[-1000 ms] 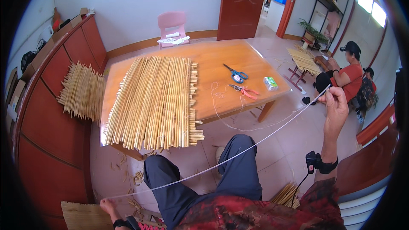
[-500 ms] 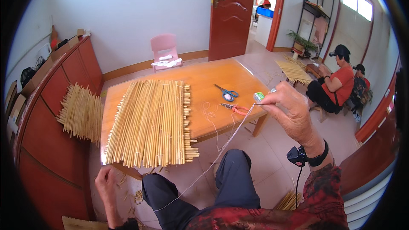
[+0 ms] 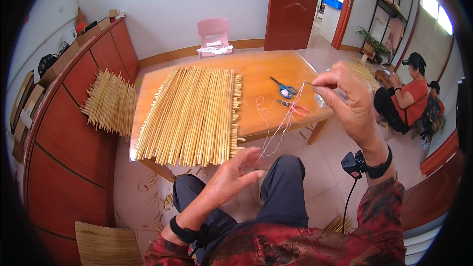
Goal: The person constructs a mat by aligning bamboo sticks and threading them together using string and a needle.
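Note:
My right hand [image 3: 345,103] is raised over the table's right side, thumb and fingertips pinching a thin dark needle [image 3: 309,83]. Pale thread [image 3: 283,129] hangs from the needle in loose strands down toward my left hand [image 3: 231,175]. That hand is over my lap, fingers stretched and thumb apart; the thread runs by its fingertips, and whether it touches them is unclear. Left of them, a mat of straw-coloured stalks [image 3: 189,116] lies on the wooden table [image 3: 256,64]. Blue-handled scissors [image 3: 287,90] and red-handled pliers [image 3: 295,109] lie below the needle.
Red cabinets [image 3: 74,133] line the left, with another stalk bundle [image 3: 111,102] leaning there. Cut stalk pieces [image 3: 167,201] litter the floor. Behind the table stands a pink chair [image 3: 213,32]. A seated person in red [image 3: 414,96] is at the right, another behind. A dark red door [image 3: 295,12] stands open.
My left hand has come up from the lower left to the hanging thread, its fingers spreading. My right hand still pinches the needle. The view has shifted, moving the table left and up.

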Motion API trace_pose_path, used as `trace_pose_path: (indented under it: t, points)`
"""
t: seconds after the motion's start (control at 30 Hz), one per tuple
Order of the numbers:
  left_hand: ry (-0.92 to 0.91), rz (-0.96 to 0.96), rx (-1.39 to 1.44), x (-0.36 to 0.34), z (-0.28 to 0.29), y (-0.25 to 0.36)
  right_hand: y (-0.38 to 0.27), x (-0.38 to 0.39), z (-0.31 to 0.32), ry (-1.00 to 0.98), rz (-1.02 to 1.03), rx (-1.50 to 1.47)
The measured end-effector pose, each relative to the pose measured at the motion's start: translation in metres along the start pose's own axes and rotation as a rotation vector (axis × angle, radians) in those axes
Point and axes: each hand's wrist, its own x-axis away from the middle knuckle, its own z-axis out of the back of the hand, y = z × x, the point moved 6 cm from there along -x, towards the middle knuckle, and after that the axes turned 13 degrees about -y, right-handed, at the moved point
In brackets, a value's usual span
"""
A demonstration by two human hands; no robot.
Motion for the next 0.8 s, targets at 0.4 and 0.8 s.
trace_pose_path:
  t: [0.4,0.8]
  points:
    - [0.439,-0.18,-0.004,0.011,0.1,0.0,-0.018,-0.064,0.111,0.284,0.15,0.235]
    - [0.419,0.271,-0.212,0.106,0.128,-0.087,-0.036,-0.11,0.206,0.383,0.223,0.308]
